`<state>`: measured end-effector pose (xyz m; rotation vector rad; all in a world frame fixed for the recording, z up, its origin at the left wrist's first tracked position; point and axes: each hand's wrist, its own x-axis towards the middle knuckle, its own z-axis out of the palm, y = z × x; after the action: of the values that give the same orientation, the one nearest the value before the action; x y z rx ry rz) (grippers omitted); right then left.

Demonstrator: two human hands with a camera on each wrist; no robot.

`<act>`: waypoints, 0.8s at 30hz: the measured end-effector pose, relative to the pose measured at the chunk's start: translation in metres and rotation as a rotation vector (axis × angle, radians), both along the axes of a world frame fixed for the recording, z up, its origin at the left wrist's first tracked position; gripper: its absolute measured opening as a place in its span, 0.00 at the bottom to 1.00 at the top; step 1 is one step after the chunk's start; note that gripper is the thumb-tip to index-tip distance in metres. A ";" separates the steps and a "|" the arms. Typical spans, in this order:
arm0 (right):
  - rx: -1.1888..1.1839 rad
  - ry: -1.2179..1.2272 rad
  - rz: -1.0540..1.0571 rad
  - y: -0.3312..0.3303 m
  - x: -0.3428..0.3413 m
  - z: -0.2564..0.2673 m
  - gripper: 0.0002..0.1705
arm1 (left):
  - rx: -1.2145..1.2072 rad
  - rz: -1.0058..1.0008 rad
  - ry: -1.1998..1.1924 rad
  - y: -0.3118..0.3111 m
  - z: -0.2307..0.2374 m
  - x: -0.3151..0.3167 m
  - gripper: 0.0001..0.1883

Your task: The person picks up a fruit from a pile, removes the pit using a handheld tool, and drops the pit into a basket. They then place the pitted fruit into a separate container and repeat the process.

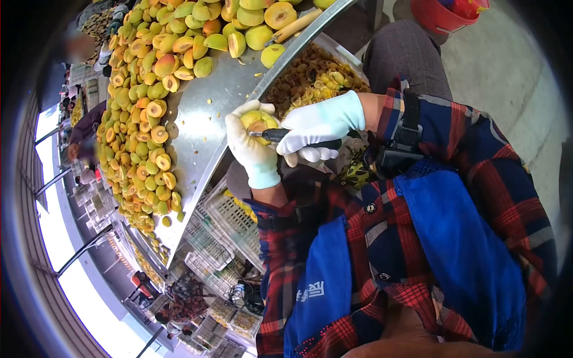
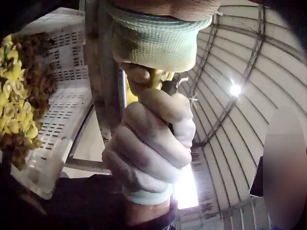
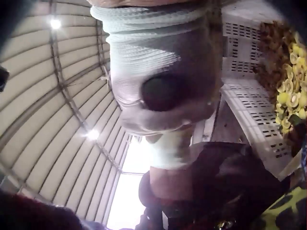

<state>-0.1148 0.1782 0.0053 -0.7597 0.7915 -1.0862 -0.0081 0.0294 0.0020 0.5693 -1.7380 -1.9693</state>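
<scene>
In the head view my white-gloved left hand [image 1: 252,149] holds a yellow-green stone fruit half [image 1: 254,119] with its brown centre facing my right side. My gloved right hand [image 1: 319,122] grips a black-handled pitting tool [image 1: 273,135], whose short metal tip lies at the brown centre. Both hands are close together in front of my lap, beside the metal table's edge. In the left wrist view the curled right fingers [image 2: 153,139] wrap the handle, and the fruit is mostly hidden. The round dark handle end [image 3: 161,92] shows under my right palm in the right wrist view.
A large pile of halved fruit [image 1: 137,113] covers much of the metal table [image 1: 206,98]. A wooden-handled tool [image 1: 296,26] lies on its near edge. Below stands a white crate [image 2: 67,96] of brown pits and yellow scraps. Plastic crates [image 1: 233,221] and a red bucket [image 1: 439,18] stand nearby.
</scene>
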 end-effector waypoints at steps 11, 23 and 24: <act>-0.015 0.252 -0.123 -0.009 0.022 -0.007 0.24 | 0.238 0.158 0.106 0.009 -0.001 0.001 0.31; 0.299 1.247 -0.420 0.008 -0.017 -0.017 0.22 | -0.970 0.505 -0.843 -0.146 0.043 0.141 0.23; 0.281 1.208 -0.448 0.009 -0.017 -0.013 0.22 | -0.987 0.470 -0.816 -0.138 0.051 0.118 0.22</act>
<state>-0.1320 0.1874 -0.0075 -1.0017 2.1679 -0.7868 0.1103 -0.1086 0.0535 1.3056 -2.4073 -0.3944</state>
